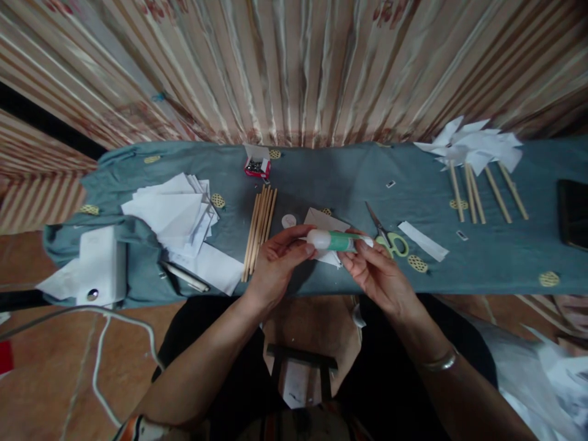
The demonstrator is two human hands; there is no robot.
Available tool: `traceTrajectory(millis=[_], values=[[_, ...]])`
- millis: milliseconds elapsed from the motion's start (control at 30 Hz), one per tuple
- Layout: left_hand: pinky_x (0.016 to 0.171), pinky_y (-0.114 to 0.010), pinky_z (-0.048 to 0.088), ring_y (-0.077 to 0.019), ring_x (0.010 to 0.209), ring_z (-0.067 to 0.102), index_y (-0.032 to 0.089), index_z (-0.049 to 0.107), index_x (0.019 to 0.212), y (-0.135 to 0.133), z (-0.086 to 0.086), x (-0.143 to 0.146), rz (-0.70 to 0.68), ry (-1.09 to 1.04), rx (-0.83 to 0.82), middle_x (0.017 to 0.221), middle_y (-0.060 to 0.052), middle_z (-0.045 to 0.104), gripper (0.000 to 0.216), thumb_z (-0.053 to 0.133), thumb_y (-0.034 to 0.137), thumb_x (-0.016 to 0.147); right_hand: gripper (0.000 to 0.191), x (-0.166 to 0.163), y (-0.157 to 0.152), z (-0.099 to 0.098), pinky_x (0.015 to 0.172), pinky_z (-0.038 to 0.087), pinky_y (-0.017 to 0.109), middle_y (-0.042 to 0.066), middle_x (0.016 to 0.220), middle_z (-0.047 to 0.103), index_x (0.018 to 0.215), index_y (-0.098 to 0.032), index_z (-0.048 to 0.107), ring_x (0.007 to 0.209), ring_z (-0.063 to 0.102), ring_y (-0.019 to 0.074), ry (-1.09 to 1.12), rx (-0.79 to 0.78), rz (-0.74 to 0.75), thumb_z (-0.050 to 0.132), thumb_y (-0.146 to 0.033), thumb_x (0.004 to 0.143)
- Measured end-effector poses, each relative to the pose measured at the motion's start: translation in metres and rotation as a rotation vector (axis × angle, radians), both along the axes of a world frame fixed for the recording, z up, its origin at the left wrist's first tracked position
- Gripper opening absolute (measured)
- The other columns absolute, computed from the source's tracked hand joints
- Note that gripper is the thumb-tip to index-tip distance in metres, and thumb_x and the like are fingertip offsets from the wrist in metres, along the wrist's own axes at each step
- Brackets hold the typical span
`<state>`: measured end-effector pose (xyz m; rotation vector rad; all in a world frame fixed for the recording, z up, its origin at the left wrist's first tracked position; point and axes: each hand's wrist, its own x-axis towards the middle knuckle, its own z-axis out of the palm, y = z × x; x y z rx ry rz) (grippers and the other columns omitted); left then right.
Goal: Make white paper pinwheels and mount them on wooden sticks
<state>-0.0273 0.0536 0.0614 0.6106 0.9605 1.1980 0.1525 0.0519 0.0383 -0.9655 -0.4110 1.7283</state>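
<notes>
Between both hands I hold a glue stick (339, 241) with a green label and white ends, level above the table's front half. My left hand (282, 254) is closed on its left end by fingers and thumb. The other end is gripped by my right hand (374, 263), with a bracelet on that wrist. Under the glue stick lies a white piece of paper (321, 218), partly hidden by it and my hands. Right of my right hand are scissors (390, 242) with light green handles. A small white disc (288, 220) lies beyond my left hand.
Wooden sticks (260, 226) lie left of my left hand, below a small open red box (257, 164). Paper sheets (169, 211) pile up farther left, near a pen (186, 277) and a white device (100, 263). Paper pinwheels (478, 144) on sticks lie right, past a paper strip (423, 241).
</notes>
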Motion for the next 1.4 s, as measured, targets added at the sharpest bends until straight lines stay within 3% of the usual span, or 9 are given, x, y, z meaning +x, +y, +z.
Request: traceTrajectory(millis=[367,533,767,900,967,1033,1167,1267,1400], values=[[0.079,-0.027,0.055,-0.0121,0.077,0.067,0.023,0.076,0.094,-0.002,-0.001,0.001,0.005,-0.023,0.088,0.084,0.001,0.075,0.036,0.089,0.021,0.06,0.021,-0.003,-0.001,-0.009,0.085,0.062,0.024,-0.004,0.091,0.078,0.087,-0.027,0.073,0.087,0.074,0.0128,0.072,-0.057,0.011,0.086,-0.027,0.07],[0.078,-0.028,0.054,-0.0126,0.076,0.067,0.02,0.074,0.092,-0.002,-0.002,0.001,0.011,0.029,0.087,0.082,0.001,0.074,0.033,0.088,0.023,0.062,0.024,0.0,0.0,-0.009,0.074,0.061,0.017,-0.003,0.089,0.078,0.085,-0.024,0.073,0.078,0.073,0.0105,0.074,-0.106,0.043,0.088,-0.029,0.067],[0.08,-0.029,0.052,-0.0142,0.077,0.068,0.018,0.07,0.092,-0.003,-0.016,0.009,-0.041,0.032,0.028,0.083,0.0,0.074,0.033,0.087,0.025,0.064,0.034,0.001,0.002,-0.002,0.077,0.059,0.016,-0.003,0.094,0.078,0.093,-0.027,0.072,0.082,0.07,0.0092,0.108,-0.038,0.053,0.088,-0.039,0.066],[0.08,-0.031,0.054,-0.0155,0.078,0.069,0.017,0.068,0.096,-0.006,-0.026,0.015,-0.12,0.064,0.063,0.084,-0.002,0.073,0.033,0.083,0.03,0.07,0.031,-0.005,0.001,0.002,0.074,0.059,0.021,-0.002,0.095,0.078,0.096,-0.028,0.074,0.079,0.07,0.0111,-0.01,-0.014,0.057,0.086,-0.032,0.068],[0.081,-0.032,0.055,-0.017,0.082,0.069,0.017,0.066,0.106,-0.007,-0.03,0.012,-0.145,0.194,0.163,0.094,-0.005,0.073,0.035,0.078,0.032,0.076,0.027,-0.003,0.003,0.006,0.071,0.06,0.023,-0.002,0.089,0.078,0.09,-0.027,0.075,0.078,0.071,0.0129,-0.138,0.022,0.043,0.087,-0.032,0.067],[0.089,-0.038,0.055,-0.0215,0.098,0.067,0.018,0.062,0.119,-0.007,-0.032,0.007,-0.15,0.451,0.348,0.115,-0.011,0.068,0.041,0.073,0.031,0.081,0.025,0.003,0.009,0.01,0.065,0.06,0.023,-0.001,0.085,0.078,0.082,-0.025,0.074,0.077,0.072,0.0145,-0.29,0.074,-0.008,0.088,-0.037,0.065],[0.115,-0.056,0.034,-0.0338,0.14,0.04,0.017,0.054,0.136,-0.004,-0.038,-0.002,-0.316,1.03,0.749,0.145,-0.019,0.051,0.049,0.063,0.031,0.09,0.029,0.018,0.021,0.008,0.055,0.056,0.022,-0.002,0.08,0.076,0.081,-0.026,0.073,0.072,0.07,0.0139,-0.567,0.175,-0.157,0.085,-0.049,0.066],[0.116,-0.062,0.028,-0.0375,0.149,0.025,0.018,0.05,0.141,-0.003,-0.046,-0.001,-0.456,1.237,0.824,0.155,-0.021,0.039,0.056,0.062,0.039,0.091,0.029,0.017,0.027,-0.001,0.059,0.056,0.022,-0.003,0.077,0.074,0.083,-0.026,0.073,0.07,0.068,0.0122,-0.695,0.217,-0.154,0.081,-0.051,0.071],[0.116,-0.062,0.028,-0.0393,0.15,0.023,0.017,0.048,0.142,-0.005,-0.054,0.003,-0.526,1.325,0.839,0.157,-0.024,0.035,0.063,0.067,0.041,0.087,0.024,0.004,0.031,-0.009,0.068,0.056,0.025,-0.003,0.075,0.072,0.082,-0.025,0.072,0.069,0.066,0.013,-0.782,0.266,-0.098,0.082,-0.044,0.071]])
